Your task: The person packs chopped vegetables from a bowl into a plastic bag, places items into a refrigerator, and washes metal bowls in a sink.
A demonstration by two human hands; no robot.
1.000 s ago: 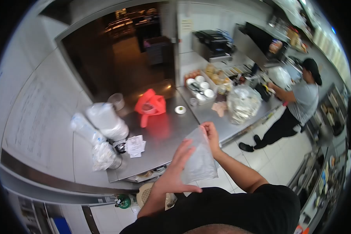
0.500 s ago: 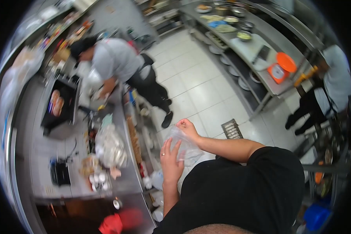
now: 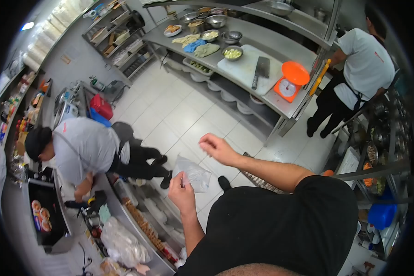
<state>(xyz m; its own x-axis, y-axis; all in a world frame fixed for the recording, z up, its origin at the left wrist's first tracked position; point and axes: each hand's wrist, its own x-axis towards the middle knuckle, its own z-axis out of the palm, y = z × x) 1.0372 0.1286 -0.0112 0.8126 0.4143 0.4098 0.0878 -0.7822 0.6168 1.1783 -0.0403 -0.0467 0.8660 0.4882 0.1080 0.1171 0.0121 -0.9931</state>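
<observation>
A clear plastic bag hangs in front of me, pinched at its left edge by my left hand. The thumb and fingers of that hand are closed on it. My right hand is raised above and to the right of the bag, apart from it. Its fingers are curled together, slightly blurred, and nothing shows in them.
A steel table bears an orange scale, a cleaver and several bowls. One person bends over the left counter; another person stands at right. A bundle of plastic bags lies on the left counter.
My right hand has come off the plastic bag and moved away from it; my left hand now holds the bag's edge. The view has turned right, and the left person has stepped leftward in view.
</observation>
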